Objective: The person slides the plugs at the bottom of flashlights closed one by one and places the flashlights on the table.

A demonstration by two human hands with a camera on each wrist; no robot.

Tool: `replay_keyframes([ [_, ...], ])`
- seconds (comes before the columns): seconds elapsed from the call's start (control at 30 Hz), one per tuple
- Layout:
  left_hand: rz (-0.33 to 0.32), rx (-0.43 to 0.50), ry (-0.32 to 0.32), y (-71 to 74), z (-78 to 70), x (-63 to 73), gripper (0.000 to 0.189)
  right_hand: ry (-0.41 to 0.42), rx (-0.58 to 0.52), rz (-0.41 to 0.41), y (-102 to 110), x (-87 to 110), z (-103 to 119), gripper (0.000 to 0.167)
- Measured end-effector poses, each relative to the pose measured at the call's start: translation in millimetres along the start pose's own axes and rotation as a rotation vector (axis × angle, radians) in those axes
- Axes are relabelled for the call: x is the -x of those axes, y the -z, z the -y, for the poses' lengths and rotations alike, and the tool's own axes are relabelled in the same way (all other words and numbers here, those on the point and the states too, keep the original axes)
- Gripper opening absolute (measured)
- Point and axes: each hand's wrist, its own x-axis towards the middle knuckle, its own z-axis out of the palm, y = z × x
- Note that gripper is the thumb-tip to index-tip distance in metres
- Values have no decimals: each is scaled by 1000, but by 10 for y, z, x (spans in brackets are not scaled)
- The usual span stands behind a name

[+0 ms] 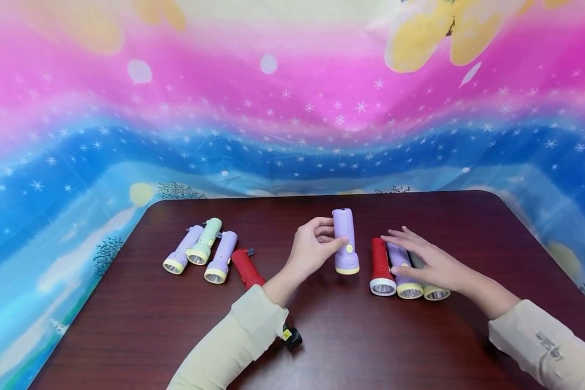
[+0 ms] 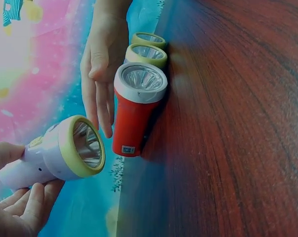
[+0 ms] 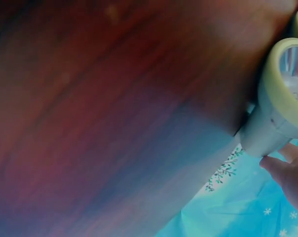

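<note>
My left hand (image 1: 311, 246) pinches a purple flashlight (image 1: 343, 230) between thumb and fingers, its yellow-rimmed lens end downward in the head view. The same flashlight (image 2: 42, 160) shows its lens at the lower left of the left wrist view. Over a row of flashlights on the right lies my right hand (image 1: 431, 265), fingers extended. That row has a red flashlight (image 1: 380, 257) with a white rim, a purple one (image 1: 409, 288) and a pale green one (image 1: 436, 293), the last two partly covered by the hand. In the right wrist view, fingertips are beside the pale flashlight (image 3: 270, 123).
On the left of the brown table (image 1: 351, 346) lie a purple flashlight (image 1: 187, 246), a green one (image 1: 207, 241) and another purple one (image 1: 226, 252). A red flashlight (image 1: 246, 268) is partly hidden behind my left forearm. A patterned cloth (image 1: 292, 124) hangs behind the table.
</note>
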Motion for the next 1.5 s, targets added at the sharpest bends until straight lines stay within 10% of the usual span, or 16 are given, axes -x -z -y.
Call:
replay_keyframes([
  [1.5,266,-68,248,-304,339,-185,41,-53,137,71,-73,16,-23,76],
])
